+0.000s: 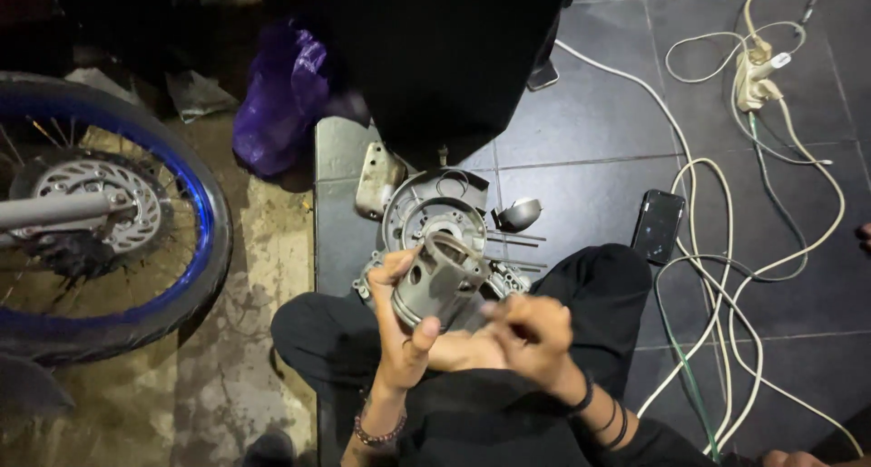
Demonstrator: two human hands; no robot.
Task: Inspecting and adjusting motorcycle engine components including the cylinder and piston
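Metal piston, grey and cylindrical, held tilted above the lap, over the round engine cover on the floor. Biggest around: blue-rimmed motorcycle wheel at far left, standing on stained concrete. Dark tiled floor to the right, crossed by looping white cables running to a power strip. Purple plastic bag crumpled near the top. Round grey engine cover flat on the tiles just beyond the knees. Black phone lying beside the cables. Left hand clamped around the piston, fingers wrapped, thumb out. Right hand blurred, fingers pinched together just beside the piston's lower edge; contact unclear.
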